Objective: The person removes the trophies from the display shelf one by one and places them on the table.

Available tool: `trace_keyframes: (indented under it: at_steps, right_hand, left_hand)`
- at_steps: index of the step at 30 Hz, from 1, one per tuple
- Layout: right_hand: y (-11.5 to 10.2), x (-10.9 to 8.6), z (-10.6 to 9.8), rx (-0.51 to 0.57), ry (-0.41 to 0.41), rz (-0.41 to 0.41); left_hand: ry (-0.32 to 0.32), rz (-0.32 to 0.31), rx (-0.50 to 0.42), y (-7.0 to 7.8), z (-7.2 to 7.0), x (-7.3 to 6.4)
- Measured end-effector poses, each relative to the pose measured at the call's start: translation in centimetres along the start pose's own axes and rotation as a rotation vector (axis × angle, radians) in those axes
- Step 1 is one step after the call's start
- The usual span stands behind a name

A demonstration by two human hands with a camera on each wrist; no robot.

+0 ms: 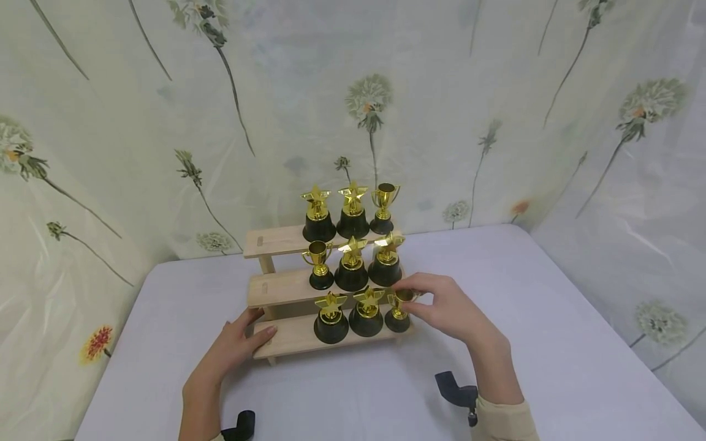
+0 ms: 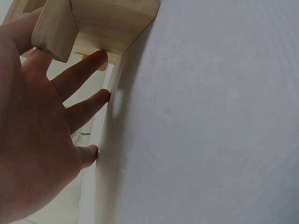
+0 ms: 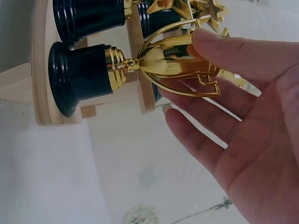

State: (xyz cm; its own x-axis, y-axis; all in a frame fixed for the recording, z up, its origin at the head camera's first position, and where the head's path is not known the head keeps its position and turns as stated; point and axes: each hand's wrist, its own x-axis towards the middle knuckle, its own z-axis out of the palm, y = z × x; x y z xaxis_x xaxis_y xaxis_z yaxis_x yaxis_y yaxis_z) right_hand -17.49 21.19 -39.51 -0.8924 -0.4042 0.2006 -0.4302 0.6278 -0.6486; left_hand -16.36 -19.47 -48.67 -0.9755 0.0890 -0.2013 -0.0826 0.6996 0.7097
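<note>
A three-tier wooden shelf (image 1: 282, 294) bears gold trophies on black bases, some star-topped and some cup-shaped. At the right end of its lowest tier stands a small cup trophy (image 3: 173, 58), base on the wood. My right hand (image 1: 444, 305) pinches that cup near its rim, thumb on one side and fingers on the other. Over at the left end of the same tier, my left hand (image 1: 234, 344) grips the board, its thumb lying on top. Seen from the left wrist, the other fingers (image 2: 81, 74) spread under and beside the wood, fingertips close to the tabletop.
Two star trophies (image 1: 366, 312) stand beside the pinched cup. The middle tier holds a cup trophy (image 1: 318, 266) and two stars; the top tier holds two stars and a cup (image 1: 384, 208). A white-covered table (image 1: 496, 263) lies beneath, with a dandelion-print curtain (image 1: 298, 110) behind.
</note>
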Motion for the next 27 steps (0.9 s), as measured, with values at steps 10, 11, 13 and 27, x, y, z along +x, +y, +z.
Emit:
trace_keyframes:
  at_steps: [10, 11, 13, 27]
  right_hand:
    - [0.2, 0.0, 0.0, 0.017, -0.018, -0.004]
    - [0.2, 0.0, 0.0, 0.014, -0.017, -0.004]
    - [0.2, 0.0, -0.1, 0.009, -0.016, 0.002]
    - [1.1, -0.2, -1.3, -0.021, 0.022, 0.053]
  left_hand:
    - [-0.005, 0.011, 0.006, -0.1, 0.0, 0.1]
    - [-0.005, 0.009, 0.008, 0.0, 0.0, 0.1]
    - [-0.005, 0.002, 0.012, 0.1, -0.1, 0.0]
    - [-0.017, -0.012, 0.023, 0.2, -0.3, -0.3]
